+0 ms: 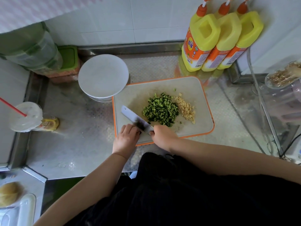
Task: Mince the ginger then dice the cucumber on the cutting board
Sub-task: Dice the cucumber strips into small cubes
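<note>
1. On the cutting board (192,88) I see a heap of diced cucumber (160,110) with the minced ginger (186,108) touching its right side; both look fully cut.
2. My right hand (162,136) is curled round the handle of the knife (136,118), with the blade reaching left and away over the board's near left part.
3. My left hand (126,138) has its fingers bent onto the blade near the heel, where dark green bits cling; I judge it is wiping them off.
4. The cubes look wet, light and loose, so I expect them to stick to steel and scatter if pushed fast.
5. I would gather them by scraping with the flat of the blade, keeping fingers on the blade's side, away from the edge.
6. A white plate (103,75) stands on the bench (73,144), overlapping the board's far left corner.
</note>
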The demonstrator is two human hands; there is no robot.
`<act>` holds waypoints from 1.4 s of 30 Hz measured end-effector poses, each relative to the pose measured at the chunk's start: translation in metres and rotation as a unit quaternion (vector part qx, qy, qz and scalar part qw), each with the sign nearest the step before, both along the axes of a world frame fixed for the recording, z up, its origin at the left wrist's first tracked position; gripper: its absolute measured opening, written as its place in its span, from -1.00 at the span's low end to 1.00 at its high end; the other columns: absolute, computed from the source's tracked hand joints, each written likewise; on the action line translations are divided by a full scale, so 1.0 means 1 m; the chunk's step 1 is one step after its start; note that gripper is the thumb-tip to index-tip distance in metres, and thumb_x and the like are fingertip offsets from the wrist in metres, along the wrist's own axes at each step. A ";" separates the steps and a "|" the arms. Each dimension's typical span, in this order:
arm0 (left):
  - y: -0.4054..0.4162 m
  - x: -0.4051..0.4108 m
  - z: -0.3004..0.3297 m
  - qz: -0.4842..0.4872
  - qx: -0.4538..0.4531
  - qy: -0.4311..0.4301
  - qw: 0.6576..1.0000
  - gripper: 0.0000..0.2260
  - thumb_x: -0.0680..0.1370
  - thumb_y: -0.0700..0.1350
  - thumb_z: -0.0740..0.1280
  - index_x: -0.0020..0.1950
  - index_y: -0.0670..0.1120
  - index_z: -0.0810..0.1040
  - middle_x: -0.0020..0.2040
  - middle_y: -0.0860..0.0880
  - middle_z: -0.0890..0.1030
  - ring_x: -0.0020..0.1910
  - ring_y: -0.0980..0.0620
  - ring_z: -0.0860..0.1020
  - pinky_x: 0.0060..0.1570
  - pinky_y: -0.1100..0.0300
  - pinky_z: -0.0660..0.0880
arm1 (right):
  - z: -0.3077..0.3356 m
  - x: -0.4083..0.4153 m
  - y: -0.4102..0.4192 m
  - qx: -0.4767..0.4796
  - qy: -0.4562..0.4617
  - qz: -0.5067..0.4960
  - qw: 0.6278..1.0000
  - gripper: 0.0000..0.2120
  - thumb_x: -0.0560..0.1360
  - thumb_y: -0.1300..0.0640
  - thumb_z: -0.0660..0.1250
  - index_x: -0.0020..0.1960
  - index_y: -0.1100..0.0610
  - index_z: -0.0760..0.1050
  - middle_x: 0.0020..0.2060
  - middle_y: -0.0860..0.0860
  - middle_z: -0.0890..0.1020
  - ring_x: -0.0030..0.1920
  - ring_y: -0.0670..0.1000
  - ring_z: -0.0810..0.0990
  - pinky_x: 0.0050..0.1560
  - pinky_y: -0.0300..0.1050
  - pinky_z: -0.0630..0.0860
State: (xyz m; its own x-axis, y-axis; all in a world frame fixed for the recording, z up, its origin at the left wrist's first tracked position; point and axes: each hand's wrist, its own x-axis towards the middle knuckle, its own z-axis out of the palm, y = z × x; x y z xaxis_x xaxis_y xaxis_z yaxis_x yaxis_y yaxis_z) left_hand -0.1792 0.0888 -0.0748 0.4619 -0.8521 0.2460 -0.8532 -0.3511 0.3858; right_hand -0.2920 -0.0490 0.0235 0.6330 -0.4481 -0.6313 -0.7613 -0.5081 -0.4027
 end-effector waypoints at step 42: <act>0.014 -0.003 0.015 0.006 0.006 0.062 0.998 -0.82 0.50 -0.08 0.24 -0.11 -0.14 0.57 -0.08 -0.05 0.53 -0.08 -0.08 0.45 -0.29 0.02 0.55 | 0.005 -0.007 0.016 -0.046 -0.010 0.064 0.997 -0.73 0.64 0.04 0.08 0.06 0.21 0.44 -0.02 0.16 0.59 -0.02 0.19 0.57 -0.20 -0.08 0.32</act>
State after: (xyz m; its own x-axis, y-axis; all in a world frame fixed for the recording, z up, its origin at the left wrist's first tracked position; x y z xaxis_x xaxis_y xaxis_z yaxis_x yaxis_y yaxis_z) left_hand -0.1827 0.1030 -0.0600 0.4975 -0.8493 0.1765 -0.7953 -0.3654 0.4837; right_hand -0.2988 -0.0326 0.0285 0.7008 -0.4189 -0.5773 -0.6803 -0.6358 -0.3645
